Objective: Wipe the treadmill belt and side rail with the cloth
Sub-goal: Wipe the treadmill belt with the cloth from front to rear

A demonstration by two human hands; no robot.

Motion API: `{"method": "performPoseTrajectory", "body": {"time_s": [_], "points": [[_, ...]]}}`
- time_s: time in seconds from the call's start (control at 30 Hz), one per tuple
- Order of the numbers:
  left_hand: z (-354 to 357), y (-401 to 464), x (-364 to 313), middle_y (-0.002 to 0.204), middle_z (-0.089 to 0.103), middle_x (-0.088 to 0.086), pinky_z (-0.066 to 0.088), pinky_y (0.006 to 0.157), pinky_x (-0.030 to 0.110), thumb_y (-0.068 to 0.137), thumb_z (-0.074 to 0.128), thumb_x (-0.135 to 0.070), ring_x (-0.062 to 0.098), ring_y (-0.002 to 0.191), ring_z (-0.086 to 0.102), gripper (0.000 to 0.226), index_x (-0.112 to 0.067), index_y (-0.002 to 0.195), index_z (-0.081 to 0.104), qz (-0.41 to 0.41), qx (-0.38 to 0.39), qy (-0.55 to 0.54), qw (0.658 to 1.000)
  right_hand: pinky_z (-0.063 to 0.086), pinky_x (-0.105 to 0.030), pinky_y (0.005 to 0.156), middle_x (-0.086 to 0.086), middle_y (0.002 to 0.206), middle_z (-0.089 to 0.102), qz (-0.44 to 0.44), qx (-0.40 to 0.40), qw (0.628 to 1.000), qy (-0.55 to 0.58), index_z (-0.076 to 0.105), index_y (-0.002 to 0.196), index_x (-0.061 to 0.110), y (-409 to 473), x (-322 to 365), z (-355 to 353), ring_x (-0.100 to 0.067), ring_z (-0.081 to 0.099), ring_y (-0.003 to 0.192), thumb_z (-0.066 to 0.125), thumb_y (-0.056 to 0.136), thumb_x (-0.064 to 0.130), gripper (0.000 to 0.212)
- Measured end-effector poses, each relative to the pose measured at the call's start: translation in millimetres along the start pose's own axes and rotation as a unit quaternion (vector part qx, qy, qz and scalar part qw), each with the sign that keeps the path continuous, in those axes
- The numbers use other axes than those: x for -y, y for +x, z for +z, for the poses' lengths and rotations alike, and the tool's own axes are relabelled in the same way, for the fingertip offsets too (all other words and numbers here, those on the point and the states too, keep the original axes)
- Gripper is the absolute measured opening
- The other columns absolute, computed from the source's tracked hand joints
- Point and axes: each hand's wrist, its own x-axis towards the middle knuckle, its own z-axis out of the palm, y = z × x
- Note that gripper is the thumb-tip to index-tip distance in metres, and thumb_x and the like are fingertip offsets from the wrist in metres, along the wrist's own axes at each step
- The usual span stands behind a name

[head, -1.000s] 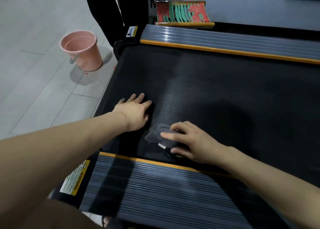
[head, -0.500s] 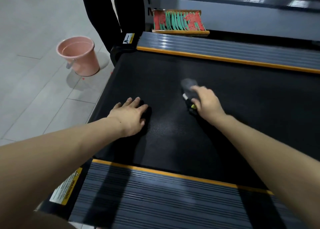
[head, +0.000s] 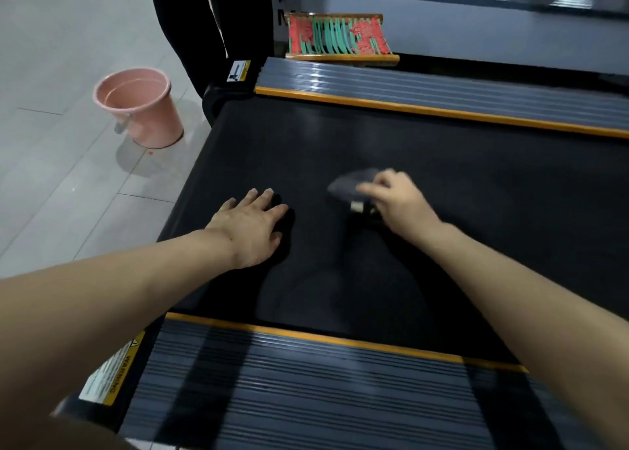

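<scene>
Bucket, pink, stands on the tiled floor left of the treadmill. Next comes the left hand, flat and spread, palm down on the black belt. Just to its right, apart from it, the right hand presses a blurred grey cloth against the belt, fingers closed over it. Ribbed grey side rails, orange-edged, flank the belt: one nearest, one beyond.
</scene>
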Motion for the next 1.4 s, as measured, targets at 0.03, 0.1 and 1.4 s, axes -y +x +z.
{"method": "performPoseTrajectory", "body": {"time_s": [0.03, 0.1, 1.4], "points": [[1, -1, 0, 0.169, -0.004, 0.003, 0.010, 0.125, 0.048, 0.103, 0.037, -0.046, 0.025, 0.156, -0.003, 0.064, -0.033, 0.160, 0.012, 0.001, 0.004, 0.002, 1.000, 0.050, -0.037, 0.087, -0.012, 0.109, 0.054, 0.085, -0.002, 0.996, 0.021, 0.072, 0.117, 0.022, 4, -8, 2, -0.035, 0.057, 0.093, 0.064, 0.090, 0.010, 0.030], [2, -3, 2, 0.169, -0.005, 0.003, 0.009, 0.125, 0.049, 0.103, 0.037, -0.047, 0.025, 0.156, -0.004, 0.064, -0.033, 0.160, 0.011, -0.004, 0.011, 0.010, 1.000, 0.049, -0.035, 0.093, -0.011, 0.113, 0.053, 0.152, 0.006, 0.987, 0.043, 0.073, 0.116, 0.023, 3, 0, 3, -0.033, 0.057, 0.100, 0.069, 0.087, 0.011, 0.031], [67, -59, 34, 0.168, -0.015, 0.003, 0.007, 0.126, 0.046, 0.104, 0.034, -0.048, 0.022, 0.155, -0.013, 0.064, -0.035, 0.160, 0.005, 0.061, 0.001, -0.009, 0.998, 0.053, -0.031, 0.068, 0.005, 0.106, 0.046, 0.004, 0.148, 0.983, 0.109, 0.063, 0.119, 0.031, -109, 133, -30, -0.008, 0.050, 0.087, 0.057, 0.097, 0.039, 0.024]]}}
